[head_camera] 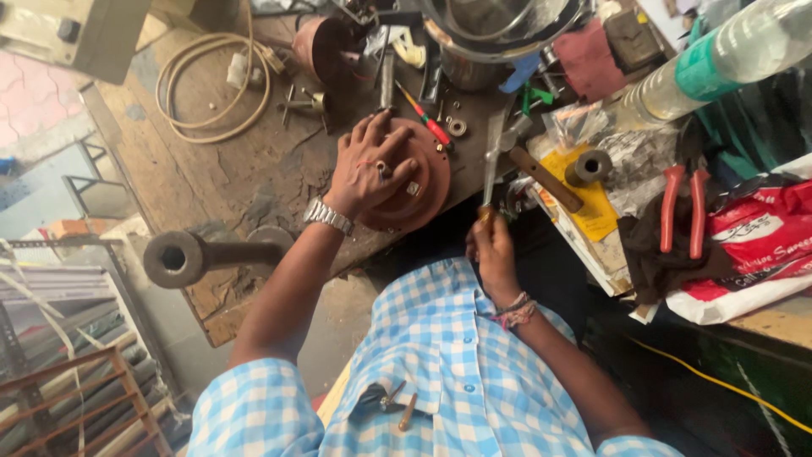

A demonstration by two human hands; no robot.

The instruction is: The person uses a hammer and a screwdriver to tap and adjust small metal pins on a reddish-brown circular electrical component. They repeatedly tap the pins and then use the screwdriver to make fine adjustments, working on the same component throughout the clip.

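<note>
Now, at the far left, a heavy dark bar with a hexagonal socket end lies over the edge of the worn wooden bench, and at its 1 o'clock a coil of pale cable rests flat on the wood.

Moving right, the left hand, a metal watch at its wrist, is spread palm-down with its fingers curled over the top of a round reddish-brown metal disc. The disc lies flat near the bench's front edge, and the hand presses on it rather than lifting it. At the disc's 1 o'clock lie a red-handled screwdriver and, just beside it, a small washer. These loose parts suggest some fittings are already off, though I cannot tell which came from the disc.

At the disc's 3 o'clock, the right hand is closed around the handle of a slim metal tool held upright. Its tip points away from the disc and is apart from it, so no work on the disc's face seems under way, and the disc looks whole.

Further right lie a wooden-handled hammer, red-handled pliers at its 3 o'clock, and a clear plastic bottle at the pliers' 12 o'clock.
</note>
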